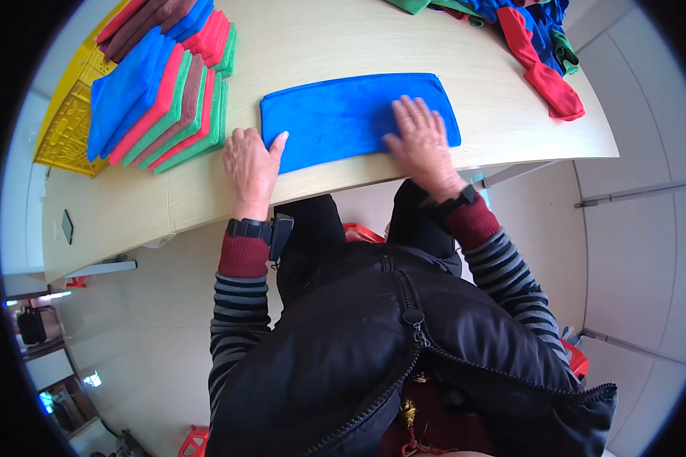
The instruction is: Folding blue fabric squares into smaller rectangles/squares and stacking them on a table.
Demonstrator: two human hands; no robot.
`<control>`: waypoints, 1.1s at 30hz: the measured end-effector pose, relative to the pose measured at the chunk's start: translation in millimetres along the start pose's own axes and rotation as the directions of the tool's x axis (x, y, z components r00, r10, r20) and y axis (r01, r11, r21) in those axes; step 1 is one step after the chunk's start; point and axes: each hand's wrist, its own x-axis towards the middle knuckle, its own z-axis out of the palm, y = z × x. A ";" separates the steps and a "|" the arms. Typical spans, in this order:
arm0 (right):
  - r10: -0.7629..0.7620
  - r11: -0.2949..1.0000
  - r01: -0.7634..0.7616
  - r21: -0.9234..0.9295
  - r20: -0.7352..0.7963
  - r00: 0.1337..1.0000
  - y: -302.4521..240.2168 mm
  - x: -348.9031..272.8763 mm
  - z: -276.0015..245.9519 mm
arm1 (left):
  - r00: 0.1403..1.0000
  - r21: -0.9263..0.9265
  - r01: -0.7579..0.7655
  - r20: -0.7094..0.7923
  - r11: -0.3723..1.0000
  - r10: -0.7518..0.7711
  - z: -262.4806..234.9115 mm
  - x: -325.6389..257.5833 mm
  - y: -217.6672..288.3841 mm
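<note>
A blue cloth towel, folded into a long rectangle, lies flat on the pale wooden table in front of me. My right hand rests on the towel's right part, palm down with fingers stretched out; it looks slightly blurred. Beside the towel's left end is my left hand, its thumb up against the cloth edge and its fingers on the tabletop. Neither hand grips anything that I can see.
Stacks of folded towels in blue, red, green and brown stand at the left, against a yellow plastic crate. At the far right lies a heap of loose cloths, a crumpled red one hanging nearest. A small dark flat object sits near the left edge.
</note>
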 end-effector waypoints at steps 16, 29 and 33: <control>-0.152 0.988 0.146 0.055 0.122 0.981 -45.8 -12.4 -6.5 | 0.876 -0.911 0.410 0.379 -0.048 0.299 22.8 23.1 -35.8; -0.183 0.979 0.172 0.112 0.090 0.979 -71.6 -15.6 -2.2 | 0.941 -0.926 0.330 0.305 -0.186 0.149 -58.6 38.0 31.9; -0.217 0.965 0.200 0.170 0.091 0.972 -74.5 -19.5 2.8 | 0.933 -0.938 0.321 0.290 -0.129 0.215 -66.1 50.6 72.6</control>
